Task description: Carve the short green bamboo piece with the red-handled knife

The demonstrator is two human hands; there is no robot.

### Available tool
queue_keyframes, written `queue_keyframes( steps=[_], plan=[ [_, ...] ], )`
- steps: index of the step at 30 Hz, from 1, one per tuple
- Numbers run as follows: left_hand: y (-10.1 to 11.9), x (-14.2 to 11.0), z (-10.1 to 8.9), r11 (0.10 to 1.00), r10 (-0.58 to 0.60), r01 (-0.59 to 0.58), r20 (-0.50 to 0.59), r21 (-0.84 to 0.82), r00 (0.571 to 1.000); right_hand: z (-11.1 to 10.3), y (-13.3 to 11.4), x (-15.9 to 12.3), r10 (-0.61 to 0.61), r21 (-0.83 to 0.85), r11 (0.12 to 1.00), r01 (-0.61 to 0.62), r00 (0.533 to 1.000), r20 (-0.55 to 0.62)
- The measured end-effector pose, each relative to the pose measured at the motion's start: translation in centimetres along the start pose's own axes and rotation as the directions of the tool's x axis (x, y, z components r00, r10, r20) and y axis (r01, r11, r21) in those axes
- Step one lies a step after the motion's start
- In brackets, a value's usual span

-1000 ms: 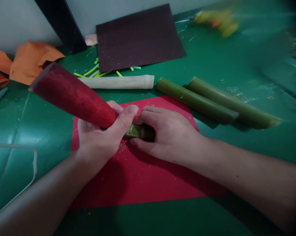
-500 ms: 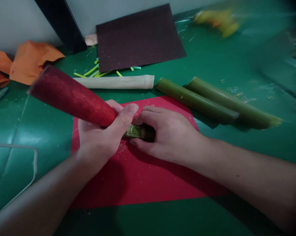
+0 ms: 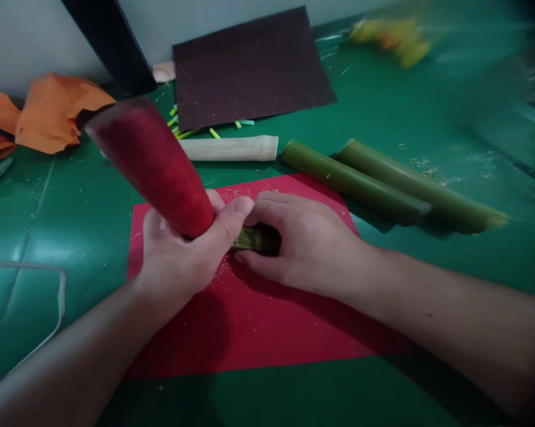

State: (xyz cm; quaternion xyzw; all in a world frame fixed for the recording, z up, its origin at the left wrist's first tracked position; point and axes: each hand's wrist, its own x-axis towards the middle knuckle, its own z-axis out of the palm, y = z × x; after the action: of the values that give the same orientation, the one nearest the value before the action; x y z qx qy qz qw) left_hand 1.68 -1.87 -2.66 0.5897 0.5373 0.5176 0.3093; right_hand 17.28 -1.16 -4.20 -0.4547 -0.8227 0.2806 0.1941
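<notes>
My left hand (image 3: 182,258) is closed around a thick red handle (image 3: 161,172), whose wide end points up and to the left. Its working end is hidden behind my fingers, so I cannot make out the kind of tool. My right hand (image 3: 314,243) grips a short green bamboo piece (image 3: 250,238) with pale lines cut into its skin. The left thumb lies almost against the fingers of the right hand, over the bamboo. Beneath both hands is a red sheet (image 3: 267,332), sprinkled with fine pale shavings.
Two green bamboo lengths (image 3: 360,184) lie to the right, and a peeled pale bamboo stick (image 3: 236,148) lies behind the red sheet. Farther back are a dark brown sheet (image 3: 254,71), yellow-green bits (image 3: 214,133), a black post (image 3: 116,53) and crumpled orange paper (image 3: 51,115).
The red handle has tilted more upright, its wide end swinging to the right. My left hand has rolled slightly with it; my right hand and the bamboo look nearly still.
</notes>
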Motion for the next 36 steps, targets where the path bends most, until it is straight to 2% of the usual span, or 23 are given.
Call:
queue_keyframes(
  steps=[6,13,21,26,28,33,36],
  plan=[
    [-0.41,0.07,0.12,0.995,-0.035,0.028,-0.076,-0.094,0.996,0.01,0.11,-0.02,-0.026,-0.033,0.999,0.025,0.999,-0.020],
    [-0.75,0.03,0.08,0.999,0.034,-0.034,-0.003,-0.034,0.999,0.06,-0.03,-0.05,-0.011,-0.010,1.000,0.011,1.000,-0.012],
    [-0.21,0.20,-0.13,0.998,-0.036,0.037,0.021,-0.054,0.999,0.19,-0.01,-0.09,-0.022,0.000,1.000,0.022,1.000,0.008],
    [-0.43,0.43,-0.08,0.989,-0.095,0.085,-0.075,-0.120,0.993,-0.10,0.01,0.04,-0.024,-0.036,0.999,0.024,1.000,0.009],
    [-0.55,0.45,0.10,0.989,-0.079,0.067,-0.084,-0.135,0.993,-0.14,0.04,0.05,-0.024,-0.042,0.999,0.025,1.000,0.011],
    [-0.70,0.23,0.31,0.993,0.001,-0.004,-0.029,-0.115,1.000,0.05,0.07,-0.02,-0.036,-0.020,0.999,0.035,0.999,-0.007],
    [-0.67,0.09,0.21,0.994,0.010,-0.010,-0.001,-0.106,1.000,0.16,0.10,-0.05,-0.035,-0.019,0.999,0.035,0.999,-0.010]
  ],
)
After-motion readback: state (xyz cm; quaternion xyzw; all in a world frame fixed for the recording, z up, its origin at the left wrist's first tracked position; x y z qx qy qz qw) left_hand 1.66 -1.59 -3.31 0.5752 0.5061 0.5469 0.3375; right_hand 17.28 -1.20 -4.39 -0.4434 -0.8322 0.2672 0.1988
